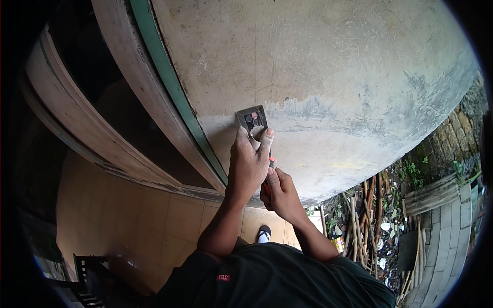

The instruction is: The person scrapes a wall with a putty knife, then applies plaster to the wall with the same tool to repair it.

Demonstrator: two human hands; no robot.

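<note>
A metal scraper [251, 114] with a red-and-black handle lies against the weathered pale wall [318, 61], beside a green trim strip [193, 123]. My left hand [250, 165] is closed on the upper part of the scraper at its blade, its thumb and fingers dusted with pale powder. Below it, my right hand [280, 192] grips the handle, the thumb along it. A bluish-grey rough band runs across the wall to the right of the blade.
Dark glazed panels in wooden frames [126, 77] stand at left. Below are the tiled floor [123, 215] and my foot [264, 233] in a sandal. At right lie bamboo poles [354, 226] and litter beside old brickwork [457, 133]. A black slatted object [82, 272] is at lower left.
</note>
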